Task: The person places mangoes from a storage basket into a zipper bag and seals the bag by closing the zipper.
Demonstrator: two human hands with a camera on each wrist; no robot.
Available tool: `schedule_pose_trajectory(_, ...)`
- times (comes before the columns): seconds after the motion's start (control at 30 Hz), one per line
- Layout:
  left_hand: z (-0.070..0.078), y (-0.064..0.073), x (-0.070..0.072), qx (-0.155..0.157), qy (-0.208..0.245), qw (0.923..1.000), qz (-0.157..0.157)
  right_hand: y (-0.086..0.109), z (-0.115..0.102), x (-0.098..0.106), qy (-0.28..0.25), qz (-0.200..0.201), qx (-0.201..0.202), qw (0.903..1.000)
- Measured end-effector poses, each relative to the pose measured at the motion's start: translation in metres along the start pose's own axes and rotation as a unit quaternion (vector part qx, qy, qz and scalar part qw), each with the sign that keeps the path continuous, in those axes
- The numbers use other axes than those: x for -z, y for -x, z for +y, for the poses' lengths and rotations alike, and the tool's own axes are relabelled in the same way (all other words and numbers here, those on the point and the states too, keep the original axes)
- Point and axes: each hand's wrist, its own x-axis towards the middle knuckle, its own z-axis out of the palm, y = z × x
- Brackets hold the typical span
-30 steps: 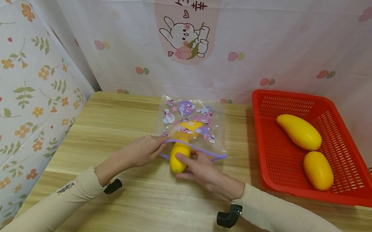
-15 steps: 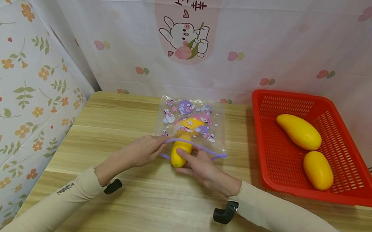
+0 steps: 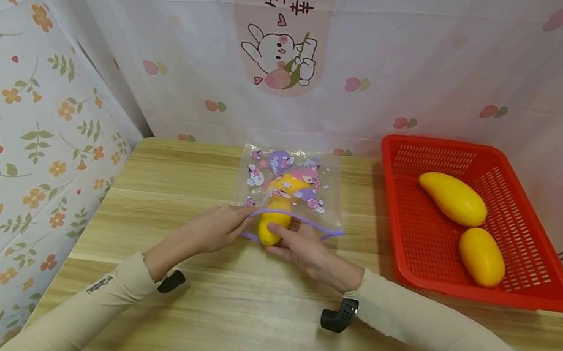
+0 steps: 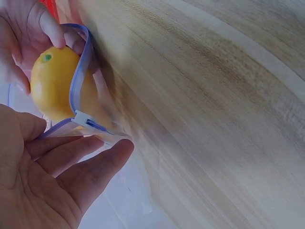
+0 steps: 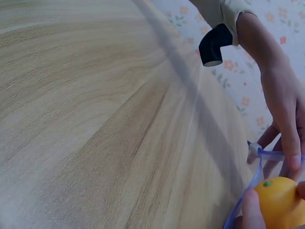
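Note:
A clear zip bag (image 3: 332,206) with a cartoon print and purple zip edges lies on the table, its mouth parted toward me. My left hand (image 3: 217,228) pinches the left side of that mouth, near the white zip slider (image 4: 83,119). A yellow mango (image 3: 272,230), green dot at its near end (image 4: 46,58), is partly inside the mouth. Thumb and fingers of my right hand (image 3: 305,251) grip it from the right. Deeper in the bag, more yellow shows through the printed film.
To the right stands a red plastic basket (image 3: 401,245) holding a long yellow mango (image 3: 453,199) and a rounder one (image 3: 482,257). Printed cloth (image 3: 183,60) hangs behind and left of the wooden table (image 3: 233,329).
My right hand has pushed the mango forward, so less of it sticks out of the bag's mouth. The left hand has stayed at the bag's edge.

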Motion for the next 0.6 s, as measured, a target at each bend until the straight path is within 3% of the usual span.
schedule_pose_trajectory(0.23,-0.0001,0.0014,0.0013,0.013,-0.005,0.9998,-0.012,0.0006,0.0005,0.002,-0.009,-0.007,0.012,0.9999)
schedule_pose_trajectory(0.6,-0.0018,0.002,0.0017,0.009,0.012,0.9998,-0.013,0.0095,-0.0029,0.002,0.003,0.0,-0.001,1.0)
